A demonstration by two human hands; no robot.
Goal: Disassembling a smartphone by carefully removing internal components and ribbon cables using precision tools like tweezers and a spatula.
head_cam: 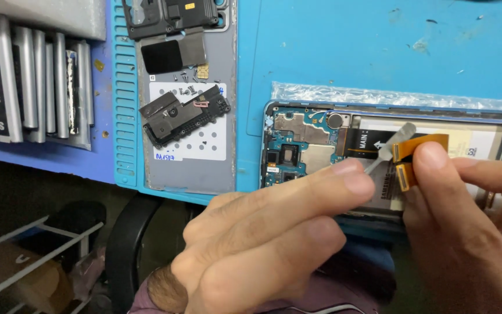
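Orange flat cables stick up from the open phone on the blue tabletop, pinched by the right hand; the left hand pinches a thin metal tool, slanting far-right, its tip touching them

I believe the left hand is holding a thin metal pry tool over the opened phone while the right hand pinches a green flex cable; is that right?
Not quite: the head view shows the flex cable pinched by the right hand is orange, not green. The left hand does hold the thin metal pry tool over the opened phone.

A blue mat is spread over the surface; below its edge, a white wire rack is seen in dim shadow.
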